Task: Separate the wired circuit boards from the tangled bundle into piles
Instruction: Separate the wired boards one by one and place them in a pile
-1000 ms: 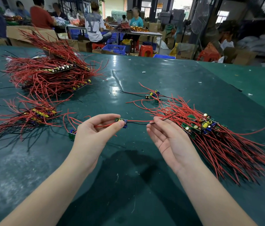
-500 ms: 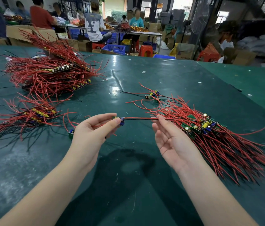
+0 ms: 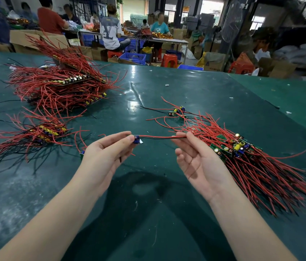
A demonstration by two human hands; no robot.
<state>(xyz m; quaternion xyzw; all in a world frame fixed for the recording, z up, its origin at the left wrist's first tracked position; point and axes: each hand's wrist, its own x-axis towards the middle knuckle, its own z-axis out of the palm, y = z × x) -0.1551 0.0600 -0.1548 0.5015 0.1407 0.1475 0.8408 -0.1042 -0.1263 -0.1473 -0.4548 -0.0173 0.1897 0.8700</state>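
One wired circuit board [image 3: 136,139], pinched in your left hand [image 3: 104,157] above the green table [image 3: 195,91]; your right hand [image 3: 199,162] pinches its red and black wires [image 3: 159,137]. Tangled bundle [image 3: 246,153]: just right of that grip. Two sorted piles [image 3: 58,87]: well left.

dark green table covering [image 3: 195,95], glossy with glare; beyond it white worktables [image 3: 167,40] with seated people, blue crates [image 3: 133,57], red stools [image 3: 169,60], cardboard boxes [image 3: 213,62], bright windows [image 3: 207,6].
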